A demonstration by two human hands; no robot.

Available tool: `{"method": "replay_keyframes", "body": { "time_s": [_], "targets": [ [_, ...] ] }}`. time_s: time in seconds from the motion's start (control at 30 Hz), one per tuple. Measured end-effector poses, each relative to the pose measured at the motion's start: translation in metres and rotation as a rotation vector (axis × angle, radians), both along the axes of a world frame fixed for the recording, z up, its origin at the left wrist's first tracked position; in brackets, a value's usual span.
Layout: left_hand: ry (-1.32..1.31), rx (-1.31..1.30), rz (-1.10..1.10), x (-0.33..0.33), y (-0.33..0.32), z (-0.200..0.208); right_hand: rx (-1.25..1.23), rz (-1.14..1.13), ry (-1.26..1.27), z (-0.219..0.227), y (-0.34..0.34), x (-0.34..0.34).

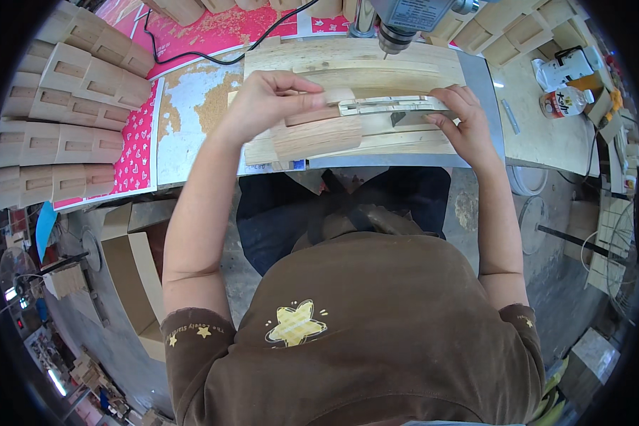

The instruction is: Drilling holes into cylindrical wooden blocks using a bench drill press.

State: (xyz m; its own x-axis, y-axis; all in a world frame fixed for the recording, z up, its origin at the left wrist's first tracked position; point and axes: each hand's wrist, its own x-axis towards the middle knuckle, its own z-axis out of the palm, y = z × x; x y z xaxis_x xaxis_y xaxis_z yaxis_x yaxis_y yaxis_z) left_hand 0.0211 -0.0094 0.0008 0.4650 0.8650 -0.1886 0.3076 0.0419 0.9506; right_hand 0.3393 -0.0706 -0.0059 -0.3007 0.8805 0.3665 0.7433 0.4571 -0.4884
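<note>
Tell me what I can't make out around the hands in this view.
In the head view:
- Underside of the wooden block: turned away from the camera.
- Right end of the pale strip: covered by the right hand.
- Palm of the left hand: hidden by its own back.
- Top of the drill: cut off by the upper edge.

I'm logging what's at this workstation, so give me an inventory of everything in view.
Wooden block: 1, light brown, over the planks
Pale bar: 1, whitish, between block and right hand
Planks: several, pale wood, table centre
Drill head: 1, grey and silver, top centre
Recessed blocks: many, pale wood, stacked left, more top right
Patterned sheet: pink, left and top
Cable: 1, black, upper left
Bottle: 1, whitish, multicoloured label, right
Cardboard box: 1, brown, lower left
Rim clutter: too distorted to count
Left hand: 1, bare, at block
Right hand: 1, bare, at bar's right end
</note>
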Motion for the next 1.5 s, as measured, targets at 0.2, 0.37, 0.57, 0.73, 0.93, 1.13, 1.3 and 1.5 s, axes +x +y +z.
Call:
{"method": "replay_keyframes", "body": {
  "time_s": [0.2, 0.37, 0.57, 0.73, 0.93, 1.13, 1.3, 1.5],
  "targets": [
    [-0.407, 0.18, 0.544, 0.062, -0.008, -0.025, 0.062, -0.02, -0.011, -0.002, -0.001, -0.02],
    [-0.345, 0.371, 0.816, 0.063, -0.022, -0.045, 0.088, -0.055, -0.011, -0.005, 0.001, -0.016],
    [-0.245, 0.607, 0.543, 0.072, -0.065, -0.058, 0.124, -0.053, -0.056, -0.005, 0.021, -0.003],
    [-0.214, 0.618, 0.576, 0.069, -0.062, -0.064, 0.101, -0.063, -0.077, -0.002, 0.038, -0.003],
    [-0.157, 0.522, 0.353, 0.075, -0.056, -0.063, 0.066, -0.242, -0.078, -0.003, 0.026, 0.018],
    [0.189, 0.855, 0.462, 0.065, -0.031, -0.071, 0.103, -0.207, -0.074, -0.008, 0.047, 0.0],
    [0.297, 0.894, 0.441, 0.048, -0.023, -0.079, 0.148, -0.182, -0.063, -0.008, 0.046, -0.016],
    [0.308, 0.837, 0.391, 0.043, -0.02, -0.084, 0.441, -0.03, 0.51, 0.044, 0.059, 0.003]
  ]
}}
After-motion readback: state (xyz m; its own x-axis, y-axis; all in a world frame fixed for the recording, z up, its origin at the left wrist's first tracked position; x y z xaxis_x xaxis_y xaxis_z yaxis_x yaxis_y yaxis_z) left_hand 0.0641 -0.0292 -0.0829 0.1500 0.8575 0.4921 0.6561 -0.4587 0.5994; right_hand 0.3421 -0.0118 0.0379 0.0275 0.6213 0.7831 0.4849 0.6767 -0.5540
